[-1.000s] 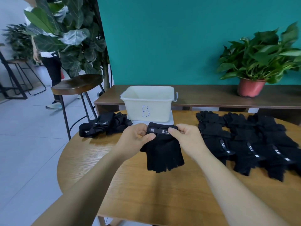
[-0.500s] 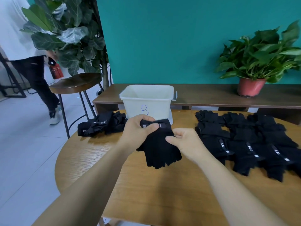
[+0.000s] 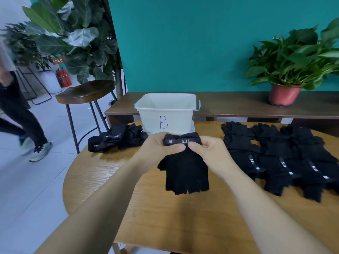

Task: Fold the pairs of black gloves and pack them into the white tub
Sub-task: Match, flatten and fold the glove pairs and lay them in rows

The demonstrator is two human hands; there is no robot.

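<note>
Table (image 3: 146, 226) nearest, wood-grained. Over it, pair of black gloves (image 3: 186, 173), finger ends hanging nearward, cuff band pinched between left hand (image 3: 159, 147) and right hand (image 3: 209, 151), thumbs curled on top. Folding step, by the look; next, cuff to be rolled over the body, then a lift to white tub (image 3: 166, 114) just behind. Versus half a second back: right hand up from glove's side to cuff.

Wooden table (image 3: 165, 220) — gloves (image 3: 286, 158), tub (image 3: 166, 114)
</note>
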